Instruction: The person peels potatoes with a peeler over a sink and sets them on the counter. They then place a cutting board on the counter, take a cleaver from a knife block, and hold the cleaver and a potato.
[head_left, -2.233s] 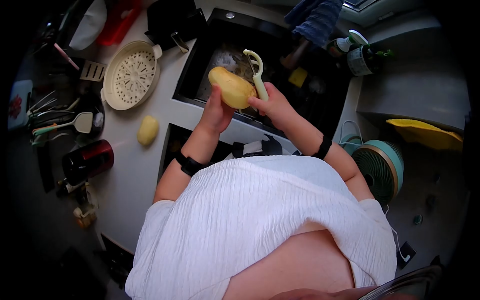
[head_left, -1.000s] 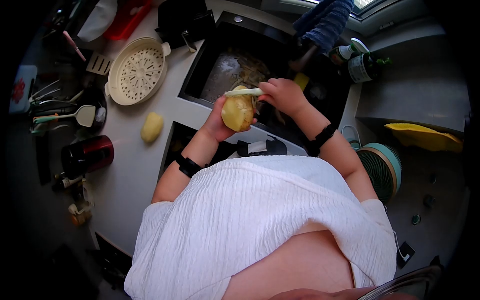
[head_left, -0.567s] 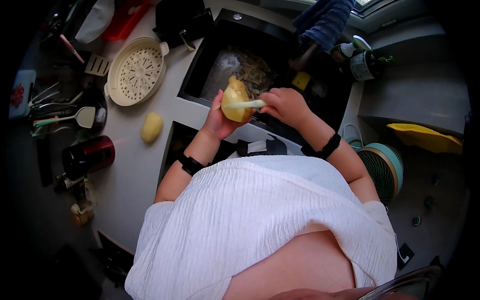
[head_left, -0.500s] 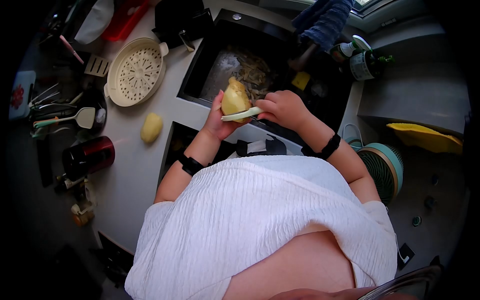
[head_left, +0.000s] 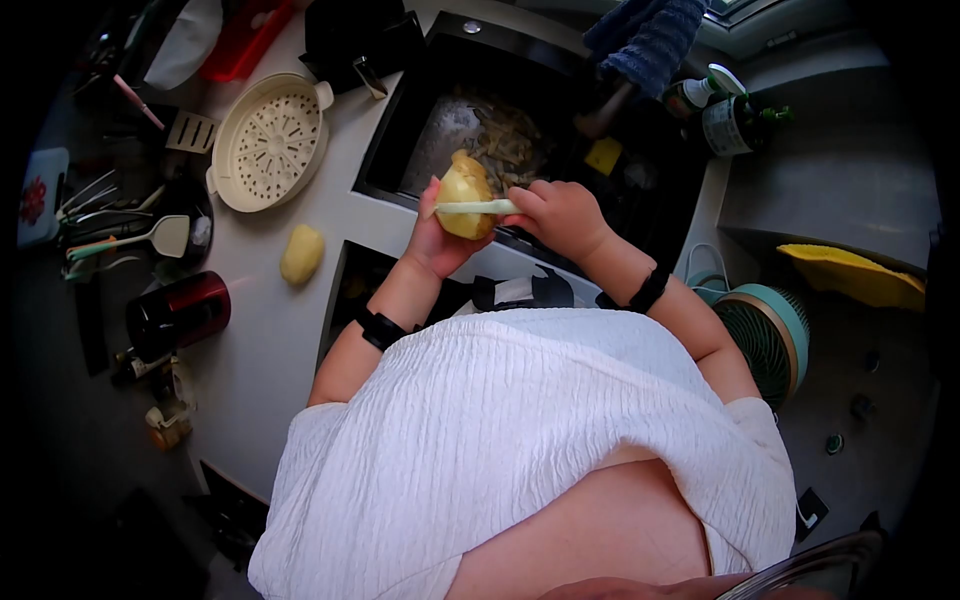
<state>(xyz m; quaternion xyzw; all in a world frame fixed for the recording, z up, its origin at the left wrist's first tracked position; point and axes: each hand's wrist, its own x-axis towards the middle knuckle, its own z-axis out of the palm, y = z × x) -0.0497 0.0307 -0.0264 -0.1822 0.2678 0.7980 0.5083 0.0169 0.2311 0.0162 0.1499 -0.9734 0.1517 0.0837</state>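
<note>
My left hand is closed around a partly peeled potato, with brown skin left near its top and lower end. In my right hand is a pale green peeler, its head lying across the potato's middle. Both hands are over the near edge of the dark sink. Loose peelings lie on the sink's bottom beyond the potato. A second, pale peeled potato rests on the counter to the left.
A cream strainer basket stands on the counter left of the sink. Further left are kitchen utensils and a dark red canister. Bottles and a yellow sponge are right of the sink, with a green fan lower right.
The peeler has shifted up along the potato from its lower end to its middle, and my right hand has moved with it. My left hand keeps its hold, nearly still.
</note>
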